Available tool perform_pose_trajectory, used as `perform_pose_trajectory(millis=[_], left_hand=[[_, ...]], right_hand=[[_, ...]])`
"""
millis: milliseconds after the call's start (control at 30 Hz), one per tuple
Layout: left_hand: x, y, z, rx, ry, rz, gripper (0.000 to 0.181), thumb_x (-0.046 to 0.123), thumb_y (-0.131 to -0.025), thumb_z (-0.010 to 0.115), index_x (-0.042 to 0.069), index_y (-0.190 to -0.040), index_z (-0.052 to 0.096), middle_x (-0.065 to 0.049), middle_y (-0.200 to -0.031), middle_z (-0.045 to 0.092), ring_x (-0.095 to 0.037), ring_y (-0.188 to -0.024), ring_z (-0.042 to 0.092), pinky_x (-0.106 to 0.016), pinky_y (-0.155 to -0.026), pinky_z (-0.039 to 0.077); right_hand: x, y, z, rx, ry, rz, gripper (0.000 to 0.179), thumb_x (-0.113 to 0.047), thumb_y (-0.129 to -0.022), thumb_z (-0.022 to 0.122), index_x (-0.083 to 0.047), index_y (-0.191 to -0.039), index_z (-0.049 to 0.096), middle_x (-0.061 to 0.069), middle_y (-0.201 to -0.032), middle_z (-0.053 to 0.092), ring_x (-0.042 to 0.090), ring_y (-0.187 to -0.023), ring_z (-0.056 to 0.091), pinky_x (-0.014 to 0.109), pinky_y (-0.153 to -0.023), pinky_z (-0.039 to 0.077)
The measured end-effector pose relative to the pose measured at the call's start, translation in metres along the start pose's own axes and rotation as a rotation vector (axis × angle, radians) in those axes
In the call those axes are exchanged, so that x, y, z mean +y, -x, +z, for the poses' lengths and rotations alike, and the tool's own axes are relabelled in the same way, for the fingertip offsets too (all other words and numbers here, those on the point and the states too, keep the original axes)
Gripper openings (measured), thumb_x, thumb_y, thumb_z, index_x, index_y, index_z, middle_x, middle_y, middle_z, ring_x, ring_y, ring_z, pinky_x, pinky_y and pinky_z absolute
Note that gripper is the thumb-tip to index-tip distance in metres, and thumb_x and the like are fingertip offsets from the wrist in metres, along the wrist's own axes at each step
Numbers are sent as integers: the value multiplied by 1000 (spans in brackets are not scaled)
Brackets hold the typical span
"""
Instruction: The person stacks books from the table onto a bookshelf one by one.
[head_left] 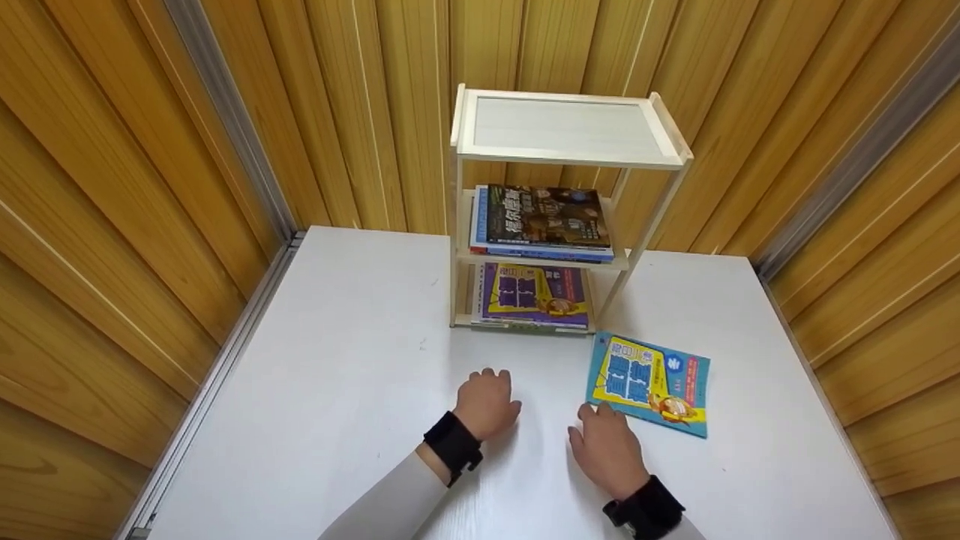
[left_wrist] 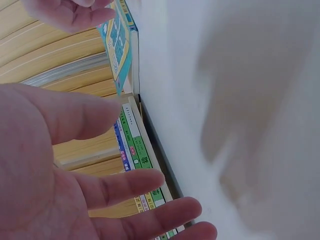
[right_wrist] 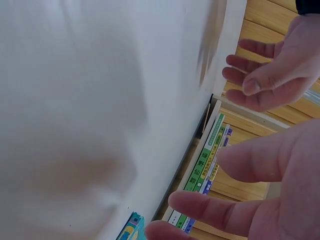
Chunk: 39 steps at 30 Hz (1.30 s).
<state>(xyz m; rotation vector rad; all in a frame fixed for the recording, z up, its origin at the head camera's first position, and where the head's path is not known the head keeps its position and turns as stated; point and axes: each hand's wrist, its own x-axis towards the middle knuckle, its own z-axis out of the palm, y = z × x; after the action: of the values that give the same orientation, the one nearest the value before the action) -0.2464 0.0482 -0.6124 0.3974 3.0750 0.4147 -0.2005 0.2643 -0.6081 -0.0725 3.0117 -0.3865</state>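
Observation:
My left hand (head_left: pixel 486 405) hovers above the white table in front of the small shelf, holding nothing. In the left wrist view its fingers (left_wrist: pixel 120 187) are loosely extended and spread. My right hand (head_left: pixel 609 450) is beside the lower left corner of a teal and yellow book (head_left: pixel 626 379), fingertips right at its edge. That book lies flat at a slant, just to the right of the shelf's front. The right wrist view shows the right fingers (right_wrist: pixel 215 210) relaxed, with nothing between them and the thumb.
A pale wooden three-tier shelf (head_left: pixel 559 127) stands at the table's back. Its middle tier bears stacked books topped by a dark-covered one (head_left: pixel 551 217); a purple and yellow book (head_left: pixel 525 296) tops the bottom stack. Wood-panelled walls (head_left: pixel 360 112) enclose the table (head_left: pixel 322 375).

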Motion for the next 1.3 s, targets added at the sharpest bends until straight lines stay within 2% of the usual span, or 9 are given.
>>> perform_pose_trajectory(millis=[333, 500, 600, 667, 833, 933, 1100, 1200, 1300], left_hand=[[22, -10, 5, -84, 49, 17, 47, 42, -96, 74, -2, -113, 73, -17, -98, 73, -34, -90, 72, -45, -74, 61], [41, -16, 10, -134, 66, 39, 45, 42, -97, 74, -1, -110, 75, -15, -94, 73, -31, -87, 71, -43, -72, 60], [54, -23, 13, -148, 83, 55, 42, 42, -97, 74, 1, -103, 76, -12, -89, 72, -28, -83, 70, -40, -69, 58], [63, -30, 14, -156, 111, 53, 42, 42, -98, 74, 1, -105, 77, -11, -90, 72, -27, -83, 69, -39, -70, 57], [90, -52, 19, -200, 174, 17, 46, 44, -98, 73, 2, -118, 73, -8, -99, 70, -21, -87, 65, -35, -79, 57], [110, -64, 21, -225, 197, 0, 44, 44, -98, 72, 5, -117, 72, -5, -99, 67, -18, -87, 60, -33, -81, 54], [132, -86, 28, -195, 243, -85, 47, 44, -98, 71, 3, -122, 70, -6, -106, 64, -19, -95, 56, -32, -84, 53], [136, -94, 35, -182, 198, -151, 52, 47, -98, 70, 2, -124, 70, -9, -110, 63, -22, -100, 56, -33, -87, 52], [140, -98, 40, -207, 122, -171, 56, 51, -97, 67, 1, -122, 71, -10, -113, 60, -24, -102, 54, -34, -87, 49]], right_hand=[[9, 1, -4, -42, -6, 43, 38, -29, -100, 72, 0, -124, 70, 21, -114, 69, 32, -103, 66, 55, -91, 59], [28, 5, -16, -42, -38, 92, 39, -28, -101, 70, 1, -126, 69, 21, -115, 69, 33, -102, 67, 55, -92, 58], [45, 6, -29, -14, -70, 119, 41, -27, -101, 70, 4, -128, 68, 23, -116, 69, 32, -100, 67, 54, -90, 59], [59, 7, -38, 17, -80, 135, 43, -26, -101, 70, 6, -129, 67, 25, -116, 69, 31, -97, 66, 53, -88, 59], [102, 10, -59, 62, -101, 222, 48, -27, -103, 65, 11, -131, 63, 28, -104, 66, 29, -81, 61, 42, -66, 53], [130, 11, -70, 78, -138, 304, 54, -29, -105, 60, 15, -136, 56, 33, -106, 63, 33, -80, 59, 39, -63, 48], [161, 6, -73, 117, -235, 432, 68, -35, -106, 54, 22, -142, 44, 46, -123, 55, 49, -100, 61, 54, -78, 53], [168, 0, -69, 91, -284, 472, 75, -39, -106, 52, 25, -144, 40, 50, -132, 50, 56, -113, 57, 61, -90, 52], [172, -4, -66, 75, -298, 481, 76, -39, -106, 51, 27, -141, 41, 50, -133, 48, 56, -115, 55, 62, -93, 51]])
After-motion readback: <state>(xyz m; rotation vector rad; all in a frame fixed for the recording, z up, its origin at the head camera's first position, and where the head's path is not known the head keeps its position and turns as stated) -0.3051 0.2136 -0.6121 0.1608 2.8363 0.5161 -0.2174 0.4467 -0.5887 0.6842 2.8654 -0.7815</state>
